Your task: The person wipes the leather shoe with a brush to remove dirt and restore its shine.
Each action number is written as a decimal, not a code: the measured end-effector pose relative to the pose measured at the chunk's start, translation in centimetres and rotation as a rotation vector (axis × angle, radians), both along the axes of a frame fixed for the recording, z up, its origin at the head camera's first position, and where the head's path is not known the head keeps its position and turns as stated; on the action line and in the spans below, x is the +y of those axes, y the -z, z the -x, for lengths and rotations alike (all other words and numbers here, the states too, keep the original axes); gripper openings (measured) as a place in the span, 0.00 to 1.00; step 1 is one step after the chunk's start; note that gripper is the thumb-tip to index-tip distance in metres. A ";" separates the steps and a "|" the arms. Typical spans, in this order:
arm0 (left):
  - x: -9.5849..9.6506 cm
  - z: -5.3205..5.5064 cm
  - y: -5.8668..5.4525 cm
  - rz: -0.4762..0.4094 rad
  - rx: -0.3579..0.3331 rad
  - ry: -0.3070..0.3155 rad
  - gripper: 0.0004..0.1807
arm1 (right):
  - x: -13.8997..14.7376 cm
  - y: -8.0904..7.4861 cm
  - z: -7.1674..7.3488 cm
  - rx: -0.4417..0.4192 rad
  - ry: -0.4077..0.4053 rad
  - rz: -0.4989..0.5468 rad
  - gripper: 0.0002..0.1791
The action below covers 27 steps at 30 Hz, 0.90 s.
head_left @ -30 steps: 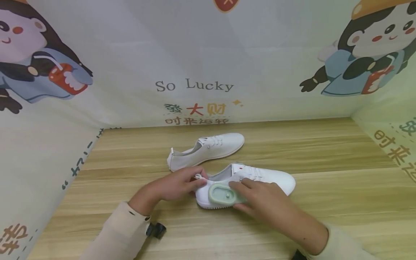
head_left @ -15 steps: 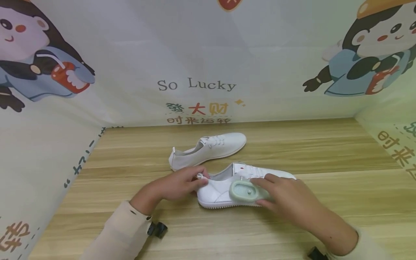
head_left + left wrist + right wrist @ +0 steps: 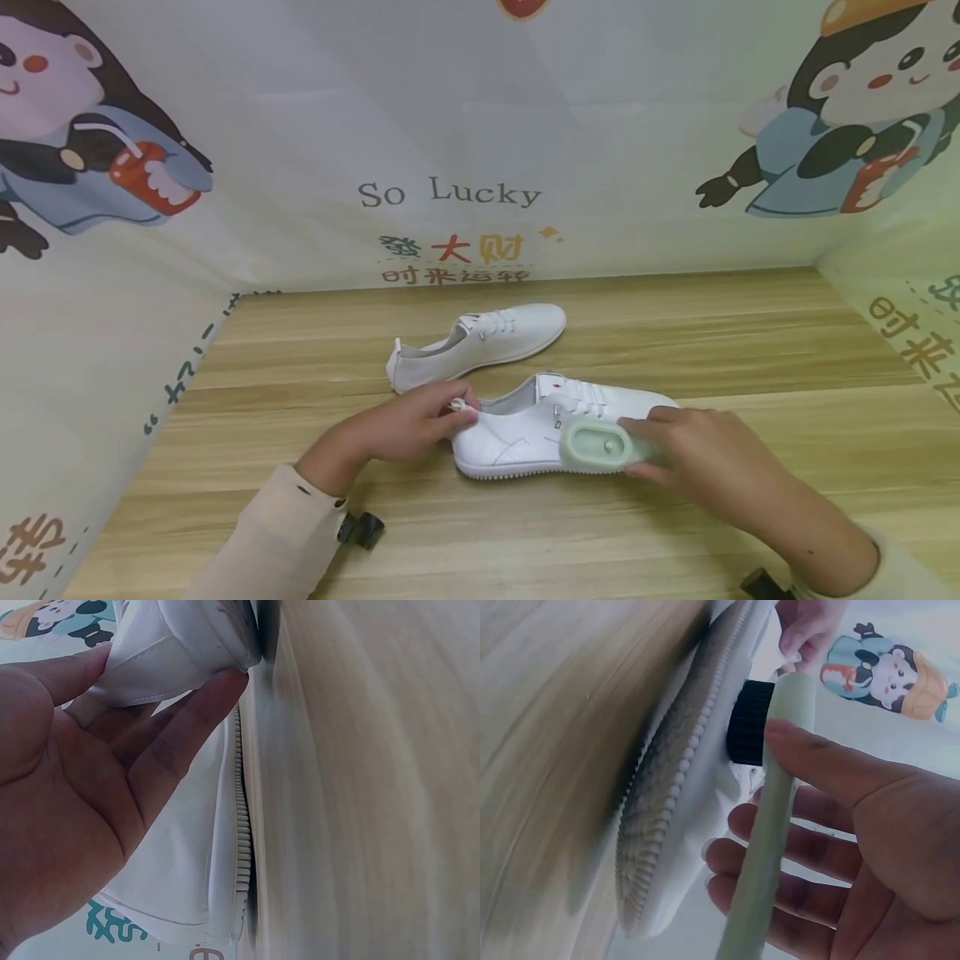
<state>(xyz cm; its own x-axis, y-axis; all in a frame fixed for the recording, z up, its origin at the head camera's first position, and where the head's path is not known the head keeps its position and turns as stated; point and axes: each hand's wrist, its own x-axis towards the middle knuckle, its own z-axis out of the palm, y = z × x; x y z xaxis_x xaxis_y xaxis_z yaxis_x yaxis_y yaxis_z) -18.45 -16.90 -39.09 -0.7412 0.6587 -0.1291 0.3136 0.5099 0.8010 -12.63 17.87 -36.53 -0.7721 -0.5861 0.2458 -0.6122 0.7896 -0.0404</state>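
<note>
The nearer white lace-up shoe (image 3: 502, 437) stands on the wooden surface, toe to the right. At its heel, my left hand (image 3: 405, 423) pinches the back collar; the left wrist view has thumb and fingers on the heel (image 3: 165, 656). My right hand (image 3: 712, 462) holds a pale green brush (image 3: 596, 443) against the shoe's near side, toward the front. Dark bristles (image 3: 750, 724) touch the upper just above the ridged sole (image 3: 664, 795) in the right wrist view, the thumb pressing along the handle (image 3: 761, 855). Behind lies a second white shoe (image 3: 517, 333).
Printed cloth walls (image 3: 300, 150) with cartoon figures and lettering enclose the back and both sides. The wood-grain surface (image 3: 750, 350) extends left and right of the shoes. Small black devices (image 3: 362, 529) sit at both wrists.
My right hand has moved the brush rightward along the shoe's side, from near the heel toward the toe. The left hand stays at the heel, and both shoes keep their places.
</note>
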 end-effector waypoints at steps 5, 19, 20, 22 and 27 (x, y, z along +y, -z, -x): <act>-0.1 0.0 0.0 -0.004 0.001 0.006 0.06 | -1.2 0.4 -0.1 0.032 -0.044 -0.011 0.23; 0.0 0.0 -0.2 -0.028 -0.027 0.024 0.06 | -6.0 0.9 -1.0 0.032 -0.100 0.004 0.19; 0.0 0.0 -0.2 -0.030 -0.029 0.025 0.06 | -6.3 0.9 -1.0 0.035 -0.104 0.005 0.20; 0.0 0.0 -0.2 -0.035 -0.033 0.028 0.06 | -6.7 1.0 -1.2 0.045 -0.110 0.005 0.21; 0.1 -0.1 -0.2 -0.031 -0.028 0.028 0.06 | -6.4 1.3 -1.2 0.067 -0.100 0.027 0.22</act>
<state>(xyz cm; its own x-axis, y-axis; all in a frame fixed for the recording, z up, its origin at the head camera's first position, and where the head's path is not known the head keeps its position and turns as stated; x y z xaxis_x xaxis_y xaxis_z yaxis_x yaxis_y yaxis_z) -18.39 -16.79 -38.92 -0.7190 0.6830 -0.1287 0.3048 0.4763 0.8248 -11.42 11.51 -37.82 -0.6917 -0.6516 0.3115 -0.6897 0.7239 -0.0174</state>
